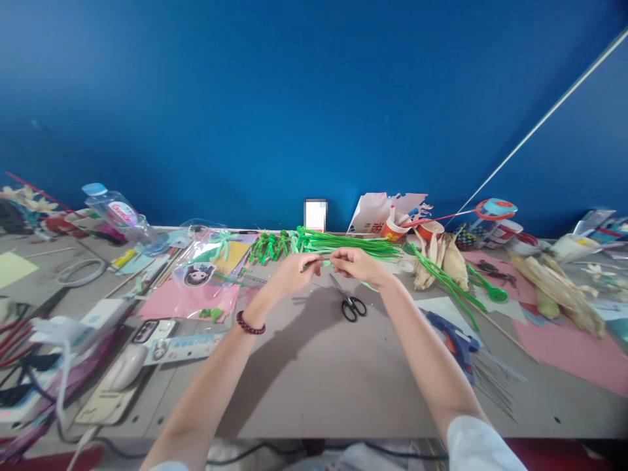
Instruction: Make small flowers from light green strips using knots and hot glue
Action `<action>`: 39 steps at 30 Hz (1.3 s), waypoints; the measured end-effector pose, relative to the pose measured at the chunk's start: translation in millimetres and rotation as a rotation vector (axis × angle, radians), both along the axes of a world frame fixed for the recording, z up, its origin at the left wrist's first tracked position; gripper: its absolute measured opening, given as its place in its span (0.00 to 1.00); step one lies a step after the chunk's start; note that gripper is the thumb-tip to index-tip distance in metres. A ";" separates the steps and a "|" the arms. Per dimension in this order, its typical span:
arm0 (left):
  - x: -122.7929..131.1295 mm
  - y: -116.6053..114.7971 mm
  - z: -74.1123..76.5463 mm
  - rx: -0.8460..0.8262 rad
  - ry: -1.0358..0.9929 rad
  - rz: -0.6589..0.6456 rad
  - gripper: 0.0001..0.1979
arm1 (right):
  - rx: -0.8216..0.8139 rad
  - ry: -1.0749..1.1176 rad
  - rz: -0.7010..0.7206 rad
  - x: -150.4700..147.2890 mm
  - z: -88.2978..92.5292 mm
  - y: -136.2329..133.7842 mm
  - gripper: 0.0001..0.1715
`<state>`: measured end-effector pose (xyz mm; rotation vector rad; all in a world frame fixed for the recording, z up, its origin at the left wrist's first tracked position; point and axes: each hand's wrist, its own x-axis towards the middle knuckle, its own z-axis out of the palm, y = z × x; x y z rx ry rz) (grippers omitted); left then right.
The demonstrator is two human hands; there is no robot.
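Note:
My left hand (297,270) and my right hand (355,263) meet over the middle of the table, fingers pinched. Between the fingertips runs a pale green pipe cleaner (326,263), held by both hands; a length of pale green shows under my right wrist. Just below the hands lie black-handled scissors (354,307), blades pointing away from me. Behind the hands is a bundle of green pipe cleaners (363,244). Twisted green pipe-cleaner pieces (271,246) stand in a row to its left.
On the left are a plastic bottle (118,208), a clear bag (199,258) on pink paper and a white mouse (126,367). A blue glue gun (454,340) lies beside my right forearm, with dried husks (454,261) and red cups (394,229) behind. A blue wall (314,118) closes the back.

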<state>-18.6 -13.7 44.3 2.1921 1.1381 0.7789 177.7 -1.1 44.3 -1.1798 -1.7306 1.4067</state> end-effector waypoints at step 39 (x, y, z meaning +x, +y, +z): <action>-1.8 2.2 -4.5 -0.458 -0.379 -0.060 0.10 | 0.585 -0.266 0.072 -2.6 17.2 -21.5 0.08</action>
